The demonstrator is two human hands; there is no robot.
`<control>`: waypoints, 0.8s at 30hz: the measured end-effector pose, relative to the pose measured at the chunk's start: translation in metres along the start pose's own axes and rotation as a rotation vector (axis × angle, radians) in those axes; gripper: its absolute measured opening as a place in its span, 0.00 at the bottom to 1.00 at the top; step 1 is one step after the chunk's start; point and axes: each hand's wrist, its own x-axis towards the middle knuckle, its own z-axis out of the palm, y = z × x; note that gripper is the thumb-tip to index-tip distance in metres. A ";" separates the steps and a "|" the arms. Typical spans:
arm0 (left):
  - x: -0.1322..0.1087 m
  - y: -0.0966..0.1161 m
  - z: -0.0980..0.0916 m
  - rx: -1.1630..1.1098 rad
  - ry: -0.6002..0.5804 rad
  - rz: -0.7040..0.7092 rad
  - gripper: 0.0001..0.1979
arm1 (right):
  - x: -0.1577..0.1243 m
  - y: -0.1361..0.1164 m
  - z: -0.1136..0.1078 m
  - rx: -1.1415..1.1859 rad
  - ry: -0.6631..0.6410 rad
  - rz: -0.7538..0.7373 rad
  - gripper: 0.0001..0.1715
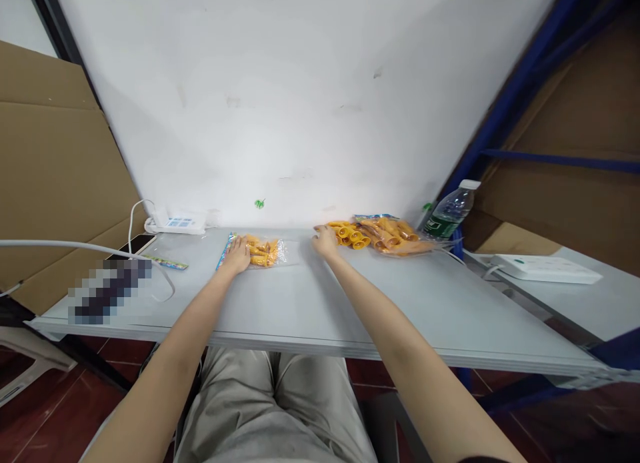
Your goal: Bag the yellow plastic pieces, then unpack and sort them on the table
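My left hand (237, 255) rests flat, fingers stretched out, on the left end of a clear plastic bag (264, 252) that holds several small orange pieces and lies on the grey table (310, 310). My right hand (325, 240) reaches to the edge of a loose pile of orange pieces (351, 235); its fingers curl at the pile, and whether they grip a piece is hidden. Just right of the pile lies a larger clear bag of orange pieces (393, 236).
A water bottle (451, 212) lies at the back right beside a blue rack post. A white power strip (176, 224), a phone (134, 245) and a cable lie at the back left. Another white strip (545, 268) rests on the lower surface to the right. A white wall backs the table.
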 end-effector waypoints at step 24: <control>-0.004 -0.005 0.003 0.007 0.020 0.010 0.30 | 0.000 0.021 0.014 -0.097 -0.230 -0.157 0.29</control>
